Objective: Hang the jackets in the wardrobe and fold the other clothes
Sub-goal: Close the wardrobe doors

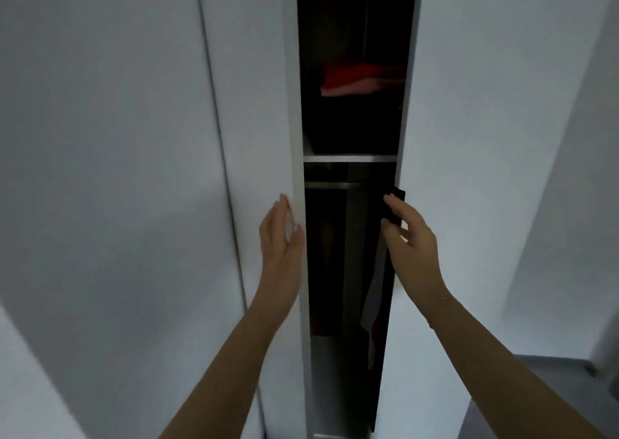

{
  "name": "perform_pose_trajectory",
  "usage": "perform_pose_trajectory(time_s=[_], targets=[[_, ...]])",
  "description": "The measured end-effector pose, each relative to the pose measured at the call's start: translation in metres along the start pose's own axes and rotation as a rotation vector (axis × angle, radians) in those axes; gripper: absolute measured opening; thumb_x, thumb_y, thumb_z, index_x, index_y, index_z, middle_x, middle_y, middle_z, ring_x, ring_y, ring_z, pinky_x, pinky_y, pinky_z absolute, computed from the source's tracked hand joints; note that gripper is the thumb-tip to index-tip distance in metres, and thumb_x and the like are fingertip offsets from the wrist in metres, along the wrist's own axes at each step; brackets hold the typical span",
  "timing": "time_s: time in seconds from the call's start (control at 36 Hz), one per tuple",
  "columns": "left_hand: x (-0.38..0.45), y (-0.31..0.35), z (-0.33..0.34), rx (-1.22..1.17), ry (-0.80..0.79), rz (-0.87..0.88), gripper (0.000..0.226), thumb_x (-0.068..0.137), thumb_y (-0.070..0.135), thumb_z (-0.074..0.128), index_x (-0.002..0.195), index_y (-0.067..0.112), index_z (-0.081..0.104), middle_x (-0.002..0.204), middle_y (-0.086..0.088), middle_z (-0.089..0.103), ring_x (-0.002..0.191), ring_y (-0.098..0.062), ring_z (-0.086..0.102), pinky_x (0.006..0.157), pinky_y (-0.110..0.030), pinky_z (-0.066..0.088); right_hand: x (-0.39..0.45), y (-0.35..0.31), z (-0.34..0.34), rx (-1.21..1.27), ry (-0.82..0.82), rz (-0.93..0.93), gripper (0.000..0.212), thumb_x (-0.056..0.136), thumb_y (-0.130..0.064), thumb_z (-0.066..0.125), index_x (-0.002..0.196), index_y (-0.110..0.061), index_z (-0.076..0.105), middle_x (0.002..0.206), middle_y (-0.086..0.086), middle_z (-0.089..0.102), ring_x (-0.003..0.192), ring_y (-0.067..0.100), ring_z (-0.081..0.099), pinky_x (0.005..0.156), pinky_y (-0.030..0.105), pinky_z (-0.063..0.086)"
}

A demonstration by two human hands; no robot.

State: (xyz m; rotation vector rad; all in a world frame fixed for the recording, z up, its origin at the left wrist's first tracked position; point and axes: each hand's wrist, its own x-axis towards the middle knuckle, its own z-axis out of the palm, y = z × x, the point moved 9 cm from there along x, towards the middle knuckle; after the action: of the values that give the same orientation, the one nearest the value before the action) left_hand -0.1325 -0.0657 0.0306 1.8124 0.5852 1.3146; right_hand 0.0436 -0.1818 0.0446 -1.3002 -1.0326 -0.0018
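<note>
My left hand (283,237) lies flat with straight fingers on the edge of the left wardrobe door (254,103), while my right hand (410,234) reaches with loosely spread fingers toward the dark handle (397,204) on the right door (485,137), holding nothing. Between the doors I see a narrow gap: folded red clothes (361,80) on the far shelf (350,158), dark clothes hanging below the rail (338,185). I judge some things put away; whether more remains, I cannot tell.

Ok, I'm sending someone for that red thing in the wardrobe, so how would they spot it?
Look into the dark gap between the two white wardrobe doors. Above the white shelf lies the folded red cloth. It is the only bright thing up there; everything around it is black.
</note>
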Motion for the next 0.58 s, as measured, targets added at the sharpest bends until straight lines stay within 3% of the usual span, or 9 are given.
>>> perform_pose_trajectory(time_s=[0.06, 0.11, 0.19, 0.28, 0.33, 0.42, 0.5, 0.58], targets=[[0.011, -0.001, 0.029, 0.112, -0.078, 0.093, 0.048, 0.103, 0.032, 0.028, 0.141, 0.048, 0.002, 0.154, 0.018, 0.004, 0.139, 0.01, 0.004, 0.112, -0.014, 0.003, 0.015, 0.01, -0.018, -0.099, 0.008, -0.03, 0.041, 0.097, -0.008, 0.051, 0.137, -0.019, 0.052, 0.143, -0.011, 0.046, 0.132, 0.002, 0.041, 0.112, 0.031, 0.036], [0.025, -0.001, 0.059, 0.203, -0.157, 0.178, 0.05, 0.102, 0.037, 0.025, 0.138, 0.052, -0.005, 0.154, 0.02, -0.012, 0.138, 0.014, -0.012, 0.11, -0.01, -0.004, 0.033, 0.02, -0.034, -0.222, 0.01, -0.073, 0.043, 0.098, -0.014, 0.052, 0.141, -0.021, 0.047, 0.146, -0.015, 0.038, 0.134, -0.001, 0.032, 0.115, 0.032, 0.03], [0.059, -0.006, 0.102, 0.319, -0.219, 0.245, 0.052, 0.103, 0.032, 0.024, 0.139, 0.047, -0.011, 0.149, 0.014, -0.03, 0.139, -0.001, -0.027, 0.117, -0.027, -0.01, 0.064, 0.034, -0.053, -0.408, 0.003, -0.159, 0.05, 0.1, -0.026, 0.047, 0.148, -0.024, 0.033, 0.155, -0.015, 0.021, 0.14, -0.003, 0.016, 0.116, 0.025, 0.018], [0.093, -0.025, 0.14, 0.527, -0.253, 0.217, 0.056, 0.104, 0.033, 0.022, 0.138, 0.041, -0.022, 0.142, 0.01, -0.043, 0.134, -0.009, -0.037, 0.114, -0.043, -0.012, 0.097, 0.058, -0.059, -0.541, -0.068, -0.199, 0.057, 0.101, -0.041, 0.032, 0.152, -0.029, 0.01, 0.16, -0.013, -0.001, 0.147, 0.003, -0.004, 0.12, 0.031, 0.003], [0.106, -0.039, 0.155, 0.663, -0.247, 0.225, 0.059, 0.103, 0.038, 0.021, 0.138, 0.041, -0.027, 0.141, 0.009, -0.049, 0.133, -0.011, -0.042, 0.112, -0.045, -0.014, 0.116, 0.082, -0.056, -0.641, -0.151, -0.175, 0.061, 0.099, -0.051, 0.024, 0.151, -0.033, -0.004, 0.159, -0.013, -0.015, 0.146, 0.006, -0.015, 0.12, 0.038, -0.005], [0.118, -0.057, 0.168, 0.798, -0.226, 0.265, 0.059, 0.102, 0.043, 0.016, 0.141, 0.038, -0.028, 0.144, 0.005, -0.048, 0.137, -0.013, -0.039, 0.11, -0.044, -0.022, 0.134, 0.114, -0.05, -0.927, -0.199, -0.24, 0.071, 0.096, -0.058, 0.022, 0.15, -0.029, -0.014, 0.156, -0.004, -0.028, 0.145, 0.018, -0.024, 0.119, 0.048, -0.005], [0.134, -0.07, 0.179, 0.86, -0.241, 0.283, 0.059, 0.096, 0.053, 0.004, 0.142, 0.035, -0.028, 0.144, 0.005, -0.049, 0.138, -0.015, -0.039, 0.106, -0.042, -0.032, 0.145, 0.134, -0.044, -1.064, -0.146, -0.304, 0.073, 0.096, -0.061, 0.019, 0.152, -0.023, -0.008, 0.158, 0.007, -0.019, 0.147, 0.03, -0.016, 0.116, 0.059, 0.005], [0.151, -0.084, 0.188, 0.952, -0.249, 0.302, 0.059, 0.098, 0.053, 0.004, 0.141, 0.031, -0.029, 0.143, 0.002, -0.05, 0.137, -0.017, -0.04, 0.106, -0.046, -0.032, 0.159, 0.147, -0.034, -1.06, -0.085, -0.306, 0.071, 0.096, -0.061, 0.014, 0.154, -0.02, 0.001, 0.16, 0.012, -0.002, 0.148, 0.032, -0.004, 0.113, 0.065, 0.01]])
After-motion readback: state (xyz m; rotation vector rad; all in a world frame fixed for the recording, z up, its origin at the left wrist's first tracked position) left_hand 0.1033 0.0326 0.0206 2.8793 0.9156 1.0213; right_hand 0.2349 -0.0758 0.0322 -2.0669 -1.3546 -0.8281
